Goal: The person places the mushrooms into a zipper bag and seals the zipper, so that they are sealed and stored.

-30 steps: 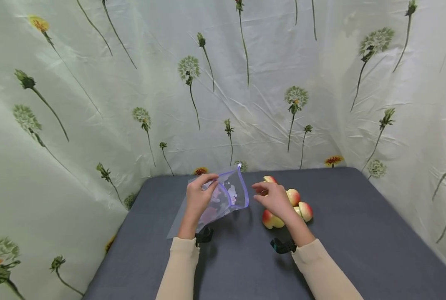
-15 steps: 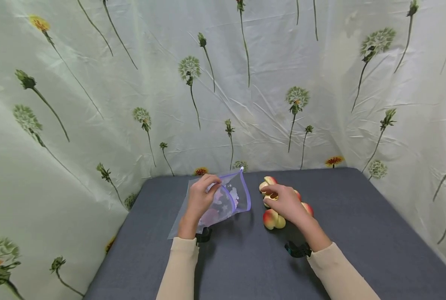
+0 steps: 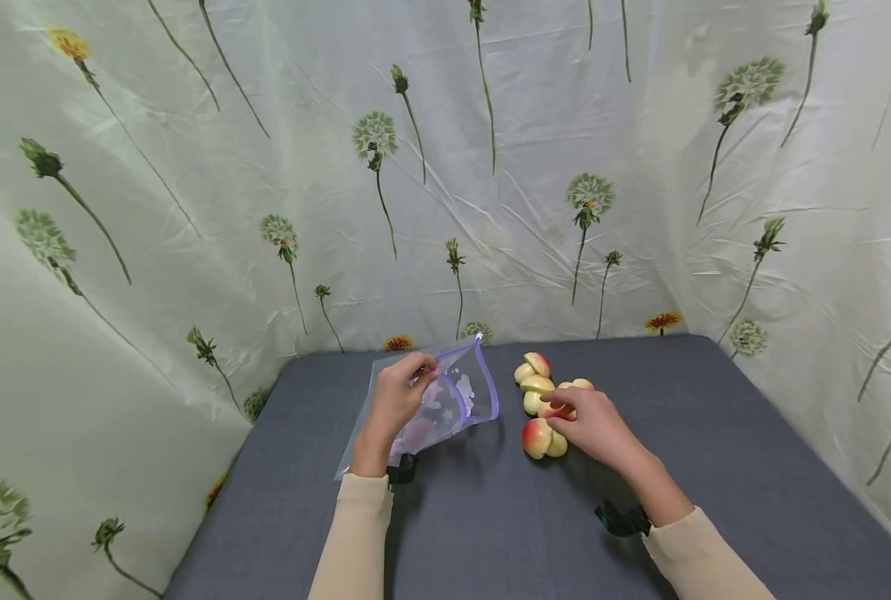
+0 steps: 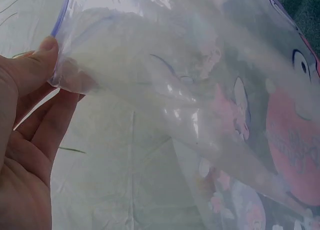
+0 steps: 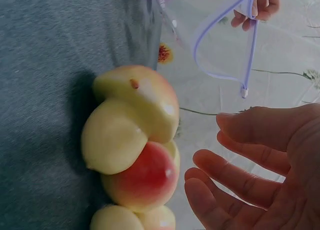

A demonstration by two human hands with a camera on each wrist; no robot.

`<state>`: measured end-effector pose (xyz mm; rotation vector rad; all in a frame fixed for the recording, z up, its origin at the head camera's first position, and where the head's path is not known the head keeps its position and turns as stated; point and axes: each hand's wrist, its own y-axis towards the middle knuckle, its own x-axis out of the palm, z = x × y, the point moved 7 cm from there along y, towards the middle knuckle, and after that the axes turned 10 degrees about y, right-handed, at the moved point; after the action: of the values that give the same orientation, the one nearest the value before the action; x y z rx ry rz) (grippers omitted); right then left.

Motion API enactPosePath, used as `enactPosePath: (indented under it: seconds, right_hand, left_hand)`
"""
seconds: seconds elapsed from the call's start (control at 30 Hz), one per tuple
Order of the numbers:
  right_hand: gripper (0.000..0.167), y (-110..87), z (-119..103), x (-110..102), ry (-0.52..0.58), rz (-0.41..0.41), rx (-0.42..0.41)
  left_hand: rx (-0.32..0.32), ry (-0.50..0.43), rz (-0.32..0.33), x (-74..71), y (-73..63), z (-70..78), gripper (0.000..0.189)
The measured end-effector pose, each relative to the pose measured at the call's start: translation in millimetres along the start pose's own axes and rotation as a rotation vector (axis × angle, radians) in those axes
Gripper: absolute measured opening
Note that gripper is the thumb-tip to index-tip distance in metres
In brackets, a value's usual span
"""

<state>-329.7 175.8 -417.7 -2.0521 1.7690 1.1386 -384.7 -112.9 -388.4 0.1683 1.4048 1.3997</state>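
Note:
My left hand (image 3: 396, 398) pinches the upper edge of a clear plastic zip bag (image 3: 424, 435) between thumb and fingers. The bag has a purple rim, a white slider and pink and white printed figures, and its mouth gapes toward the right. In the left wrist view the thumb (image 4: 37, 65) presses on the film beside the purple strip. Several yellow-and-red peaches (image 3: 537, 438) lie in a cluster right of the bag. Over their right side hovers my right hand (image 3: 598, 427), partly hiding some. In the right wrist view its fingers (image 5: 235, 182) are loosely bent, apart from the peaches (image 5: 112, 135), holding nothing.
A dark grey table (image 3: 483, 525) carries everything. Behind and beside it hangs a pale curtain (image 3: 520, 208) printed with dandelions. Each wrist wears a black strap, such as the right strap (image 3: 623, 520).
My right hand has moved right, from beside the bag's mouth across the peaches, uncovering those at the back left. The left hand has kept its hold on the bag with hardly any movement.

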Motion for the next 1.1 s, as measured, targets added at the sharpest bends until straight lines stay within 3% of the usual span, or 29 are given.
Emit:
enactPosePath:
  seconds: [0.27, 0.43, 0.77, 1.1]
  right_hand:
    - [0.035, -13.4, 9, 4, -0.054, -0.022, 0.052]
    - [0.037, -19.5, 13, 9, -0.042, -0.032, 0.044]
    - [0.033, -28.6, 24, 15, -0.074, -0.016, 0.097]
    - [0.031, -32.4, 30, 23, -0.111, 0.006, 0.136]
  left_hand:
    - [0.012, -0.015, -0.002, -1.1, -1.3, -1.2, 0.015]
    - [-0.013, -0.023, -0.024, 0.3, -2.8, -3.8, 0.016]
    - [0.029, -0.029, 0.029, 3.9, -4.4, -2.9, 0.014]
    - [0.001, -0.036, -0.007, 4.8, -5.0, -2.0, 0.012]
